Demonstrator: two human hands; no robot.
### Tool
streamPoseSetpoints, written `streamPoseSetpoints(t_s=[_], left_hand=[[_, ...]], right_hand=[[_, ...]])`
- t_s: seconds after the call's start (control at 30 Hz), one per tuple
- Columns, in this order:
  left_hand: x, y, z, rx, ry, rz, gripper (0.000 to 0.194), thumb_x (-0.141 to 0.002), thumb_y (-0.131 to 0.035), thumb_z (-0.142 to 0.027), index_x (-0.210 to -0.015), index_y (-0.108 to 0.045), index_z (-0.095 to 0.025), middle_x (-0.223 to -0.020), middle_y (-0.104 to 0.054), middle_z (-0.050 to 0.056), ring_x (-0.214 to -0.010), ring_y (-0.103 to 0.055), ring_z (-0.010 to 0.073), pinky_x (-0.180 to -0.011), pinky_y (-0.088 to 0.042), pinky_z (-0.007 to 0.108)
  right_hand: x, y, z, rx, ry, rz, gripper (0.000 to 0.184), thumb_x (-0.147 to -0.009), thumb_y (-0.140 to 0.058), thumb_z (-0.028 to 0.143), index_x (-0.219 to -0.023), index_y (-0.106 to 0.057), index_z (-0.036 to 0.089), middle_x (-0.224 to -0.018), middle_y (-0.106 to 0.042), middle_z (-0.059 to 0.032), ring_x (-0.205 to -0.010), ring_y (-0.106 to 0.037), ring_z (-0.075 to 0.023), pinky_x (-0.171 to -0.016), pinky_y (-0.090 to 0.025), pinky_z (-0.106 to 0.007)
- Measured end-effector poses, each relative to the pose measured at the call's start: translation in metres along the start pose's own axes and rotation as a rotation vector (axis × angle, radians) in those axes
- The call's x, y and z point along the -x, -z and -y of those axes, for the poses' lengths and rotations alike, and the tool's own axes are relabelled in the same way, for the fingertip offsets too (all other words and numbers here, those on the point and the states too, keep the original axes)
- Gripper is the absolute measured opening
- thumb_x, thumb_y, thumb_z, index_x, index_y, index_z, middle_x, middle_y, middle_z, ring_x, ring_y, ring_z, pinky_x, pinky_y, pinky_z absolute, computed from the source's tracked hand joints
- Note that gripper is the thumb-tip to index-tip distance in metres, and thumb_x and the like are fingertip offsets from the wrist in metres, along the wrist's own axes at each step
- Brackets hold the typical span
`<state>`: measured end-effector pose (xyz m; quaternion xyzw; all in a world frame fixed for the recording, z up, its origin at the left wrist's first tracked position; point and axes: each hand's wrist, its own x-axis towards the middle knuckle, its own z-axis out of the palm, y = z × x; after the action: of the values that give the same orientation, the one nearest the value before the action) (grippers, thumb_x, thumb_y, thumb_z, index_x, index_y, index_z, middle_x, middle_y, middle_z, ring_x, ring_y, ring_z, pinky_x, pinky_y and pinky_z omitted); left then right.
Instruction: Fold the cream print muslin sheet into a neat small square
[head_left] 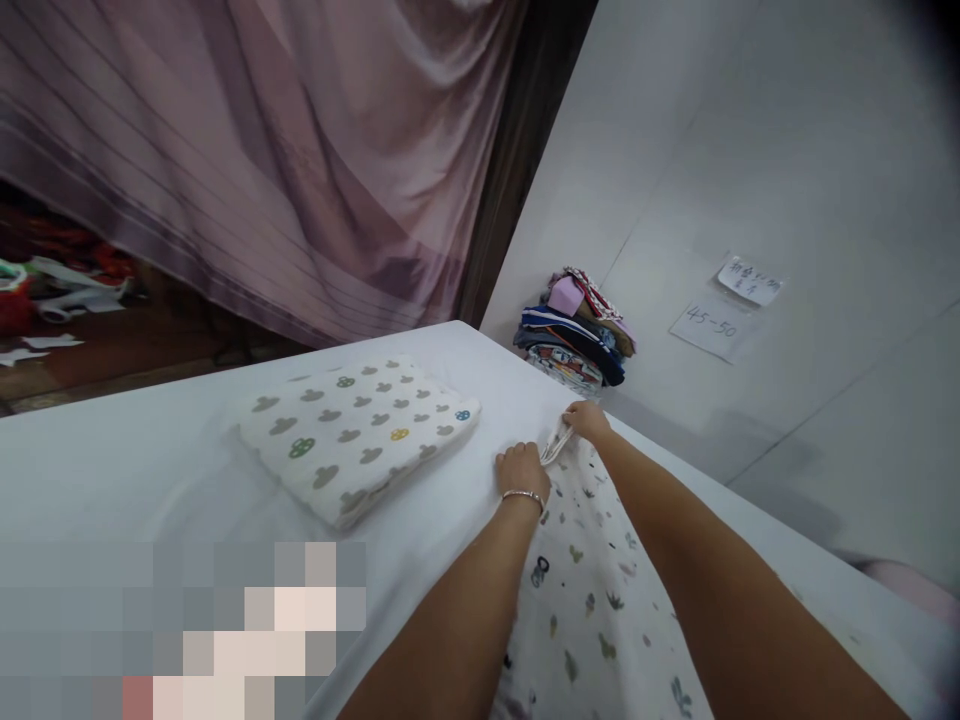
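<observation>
A white cloth printed with small cacti and leaves stretches along the white table towards me, between my forearms. My left hand, with a bracelet at the wrist, is closed on the left part of its far edge. At the right part of that edge, my right hand pinches the fabric, which is bunched and slightly raised between the two hands. To the left of my hands, apart from them, lies a folded white cloth with grey, green, yellow and blue mushroom-like prints.
The white table ends at a far corner near the wall. Beyond its edge sits a stack of folded fabrics. Handwritten paper notes hang on the wall. A pink curtain covers the far left. Pixel blocks hide the lower left.
</observation>
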<state>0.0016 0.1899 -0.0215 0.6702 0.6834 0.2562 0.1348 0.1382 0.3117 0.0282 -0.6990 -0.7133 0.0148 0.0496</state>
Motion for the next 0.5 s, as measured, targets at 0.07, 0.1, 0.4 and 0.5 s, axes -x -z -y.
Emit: streamPoseSetpoints(t_s=[0.07,0.1,0.4,0.5], left_hand=[[0.0,0.001,0.0,0.008,0.009,0.014,0.02,-0.076,-0.046,-0.014,-0.094,-0.057,-0.017,-0.095,-0.061,0.009,-0.096,-0.054,0.0219,-0.08,-0.035,0.036],[-0.001,0.002,0.0,0.011,0.017,0.023,0.02,-0.076,-0.047,-0.015,-0.094,-0.057,-0.017,-0.095,-0.061,0.009,-0.096,-0.054,0.0217,-0.08,-0.035,0.036],[0.0,0.001,-0.001,0.022,0.037,0.011,0.018,-0.08,-0.049,-0.028,-0.093,-0.057,-0.018,-0.094,-0.062,0.008,-0.093,-0.056,0.0214,-0.081,-0.034,0.036],[0.001,0.0,-0.002,0.025,0.032,-0.018,0.03,-0.084,-0.042,-0.042,-0.093,-0.058,-0.018,-0.093,-0.062,0.009,-0.092,-0.056,0.0227,-0.082,-0.034,0.038]], right_hand=[[-0.004,-0.003,-0.002,-0.068,-0.046,-0.037,0.025,-0.073,-0.051,0.022,-0.088,-0.069,0.018,-0.085,-0.069,-0.0058,-0.08,-0.062,-0.0179,-0.067,-0.045,-0.023],[-0.006,-0.005,-0.002,-0.101,-0.062,-0.052,0.025,-0.073,-0.05,0.02,-0.089,-0.069,0.017,-0.084,-0.069,-0.0057,-0.078,-0.062,-0.0172,-0.066,-0.045,-0.023],[-0.02,-0.027,-0.004,-0.319,-0.127,-0.119,0.032,-0.068,-0.046,0.009,-0.092,-0.068,0.014,-0.074,-0.068,-0.0059,-0.065,-0.063,-0.0156,-0.063,-0.048,-0.024],[-0.023,-0.035,-0.004,-0.365,-0.132,-0.118,0.033,-0.067,-0.045,0.007,-0.092,-0.067,0.013,-0.073,-0.068,-0.0062,-0.061,-0.063,-0.0151,-0.062,-0.049,-0.024]])
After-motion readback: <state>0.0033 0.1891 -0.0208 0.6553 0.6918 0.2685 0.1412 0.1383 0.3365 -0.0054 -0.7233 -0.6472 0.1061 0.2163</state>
